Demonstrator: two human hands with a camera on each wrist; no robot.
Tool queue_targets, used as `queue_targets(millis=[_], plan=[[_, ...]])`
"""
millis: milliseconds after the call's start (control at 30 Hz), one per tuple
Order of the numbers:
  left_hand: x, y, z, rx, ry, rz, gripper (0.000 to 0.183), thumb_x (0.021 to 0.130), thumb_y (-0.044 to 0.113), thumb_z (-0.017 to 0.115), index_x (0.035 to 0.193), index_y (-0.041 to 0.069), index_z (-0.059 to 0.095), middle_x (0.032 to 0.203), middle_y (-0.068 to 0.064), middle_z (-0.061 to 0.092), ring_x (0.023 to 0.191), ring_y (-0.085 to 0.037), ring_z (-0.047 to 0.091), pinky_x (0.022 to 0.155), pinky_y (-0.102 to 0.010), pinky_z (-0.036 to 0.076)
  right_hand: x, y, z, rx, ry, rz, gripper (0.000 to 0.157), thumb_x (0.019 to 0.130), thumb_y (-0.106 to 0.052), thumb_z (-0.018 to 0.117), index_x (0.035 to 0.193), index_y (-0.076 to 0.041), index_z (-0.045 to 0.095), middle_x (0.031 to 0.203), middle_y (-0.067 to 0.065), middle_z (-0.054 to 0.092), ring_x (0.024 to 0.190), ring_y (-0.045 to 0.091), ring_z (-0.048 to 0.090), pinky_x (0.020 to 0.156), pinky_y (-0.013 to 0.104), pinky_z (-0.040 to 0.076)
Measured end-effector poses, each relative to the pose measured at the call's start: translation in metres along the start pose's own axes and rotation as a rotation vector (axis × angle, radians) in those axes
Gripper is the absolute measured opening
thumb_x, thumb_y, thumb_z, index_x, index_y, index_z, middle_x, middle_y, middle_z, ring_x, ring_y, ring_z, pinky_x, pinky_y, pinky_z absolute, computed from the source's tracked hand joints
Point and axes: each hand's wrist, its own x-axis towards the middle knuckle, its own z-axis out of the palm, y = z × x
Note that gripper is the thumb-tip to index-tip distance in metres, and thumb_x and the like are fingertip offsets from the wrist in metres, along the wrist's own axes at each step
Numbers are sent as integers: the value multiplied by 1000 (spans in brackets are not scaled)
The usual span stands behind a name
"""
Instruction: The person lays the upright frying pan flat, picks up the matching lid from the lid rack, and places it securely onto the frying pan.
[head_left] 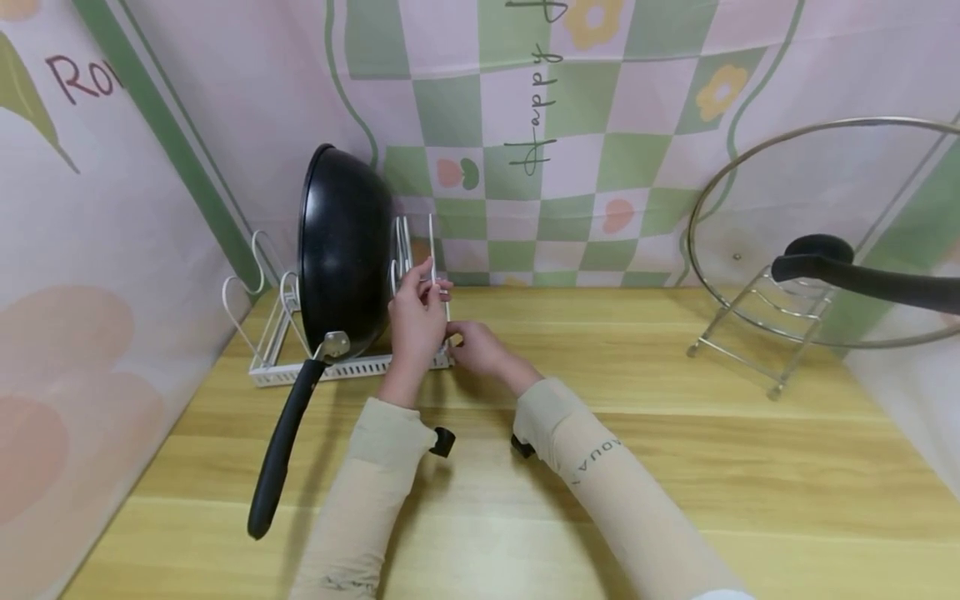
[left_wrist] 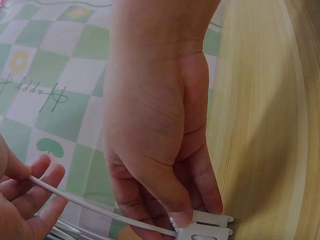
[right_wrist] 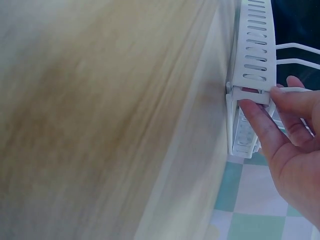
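My left hand (head_left: 418, 317) pinches a thin white wire divider (head_left: 432, 237) partway up its length. My right hand (head_left: 483, 350) is lower, at the near right end of a white pan rack (head_left: 360, 367). In the left wrist view, the thumb and fingers of the right hand (left_wrist: 155, 115) pinch the foot of the wire (left_wrist: 100, 211) at the rack's end piece. Seen from the right wrist, a fingertip touches the end of the slotted base (right_wrist: 256, 45). A black wok (head_left: 348, 250) stands on edge in the rack, left of both hands.
The wok's black handle (head_left: 281, 450) juts toward the near side of the wooden table (head_left: 480, 517). At the right, a glass lid (head_left: 750, 167) with a black handle leans on a silver wire stand (head_left: 738, 358). A checked cloth (head_left: 555, 208) hangs behind.
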Motion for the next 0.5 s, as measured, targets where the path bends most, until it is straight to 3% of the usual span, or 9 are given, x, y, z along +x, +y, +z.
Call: queue_targets(millis=[500], plan=[[1,-2,1,10,5,5,39,104,-3,53,143,2,56,107,-15,74,95,-26,71,87,-38,58,1,0,1,21,-4,11,30,97,5,60,127,7,65,124,21,67,77,19,63,68,27,53]])
